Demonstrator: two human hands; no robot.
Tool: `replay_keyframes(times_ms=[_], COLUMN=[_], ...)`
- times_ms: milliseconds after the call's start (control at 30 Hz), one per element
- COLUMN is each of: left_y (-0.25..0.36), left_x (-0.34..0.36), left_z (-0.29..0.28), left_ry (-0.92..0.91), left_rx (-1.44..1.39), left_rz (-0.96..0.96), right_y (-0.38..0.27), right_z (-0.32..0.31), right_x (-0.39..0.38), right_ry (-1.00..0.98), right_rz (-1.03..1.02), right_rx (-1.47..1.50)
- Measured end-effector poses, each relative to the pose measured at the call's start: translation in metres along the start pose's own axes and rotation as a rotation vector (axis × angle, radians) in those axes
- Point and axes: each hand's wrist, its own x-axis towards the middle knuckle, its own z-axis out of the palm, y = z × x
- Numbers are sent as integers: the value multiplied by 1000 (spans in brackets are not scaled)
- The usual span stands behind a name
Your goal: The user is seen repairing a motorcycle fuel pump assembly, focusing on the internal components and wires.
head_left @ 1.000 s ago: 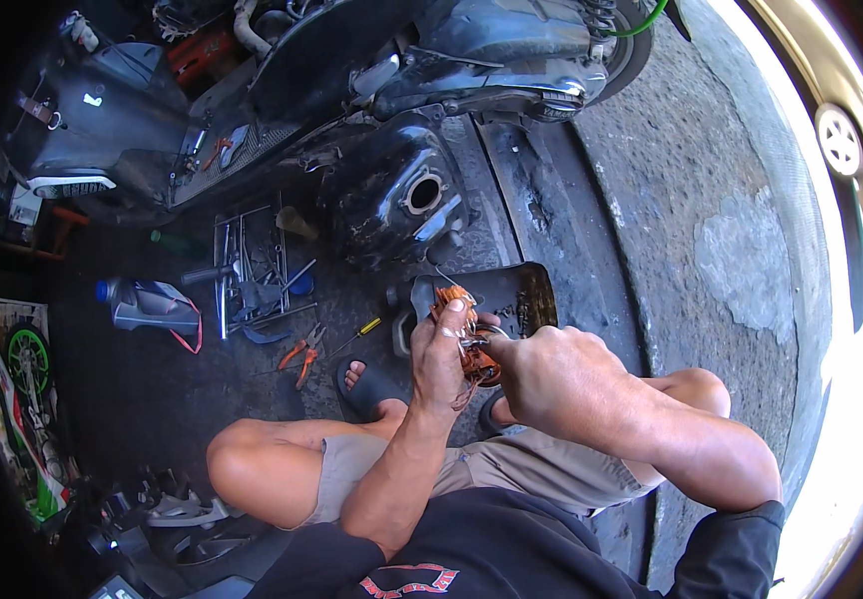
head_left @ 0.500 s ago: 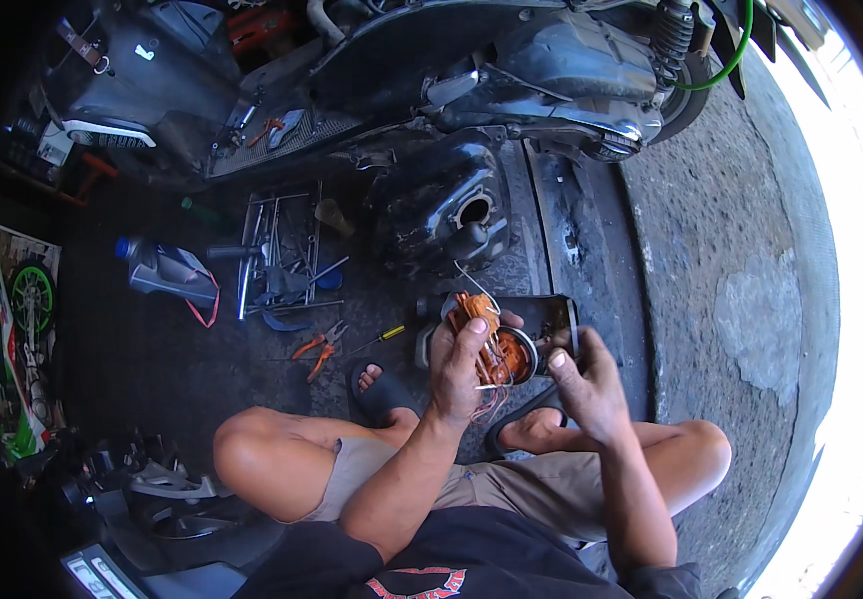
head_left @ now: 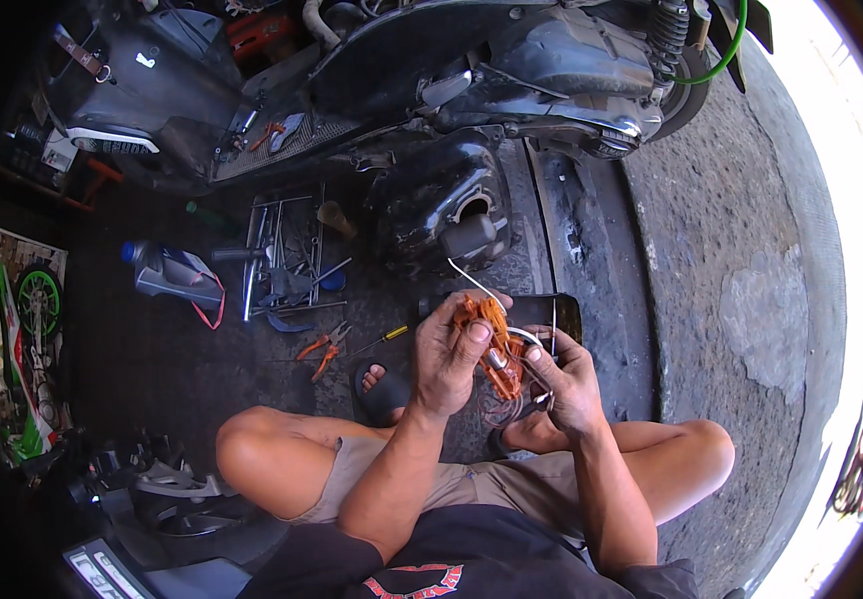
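Between my hands is an orange fuel pump assembly with a white curved rod or tube at its top and thin wires hanging below. My left hand is closed around its left side, thumb pressed on the orange housing. My right hand grips the round-rimmed end on the right, thumb on top; its curled fingers partly hide that end. Just beyond stands a black fuel tank with a round opening and a dark cylindrical part beside it. Below my hands lies a dark shallow tray, partly covered.
A scooter stretches across the far side. To the left are a metal rack of tools, a grey bottle with blue cap, orange-handled pliers and a yellow-handled screwdriver. Rough concrete lies to the right.
My right hand has moved left and taken hold of the fuel pump assembly's round end. The assembly has turned, so its round face no longer shows. A motorcycle has appeared at the far right.
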Motion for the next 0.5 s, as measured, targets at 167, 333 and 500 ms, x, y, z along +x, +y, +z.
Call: replay_keyframes(times_ms=[167, 333, 500], left_y=[8, 2, 4], left_x=[6, 9, 11], left_z=[0, -7, -11], left_ry=[53, 202, 262], left_rx=[-90, -326, -477], left_rz=[3, -41, -153], right_y=[-2, -2, -3], right_z=[-16, -17, -20], right_x=[-3, -4, -4], right_ry=[-57, -65, -38], right_rz=[101, 122, 49], right_rx=[-7, 46, 52])
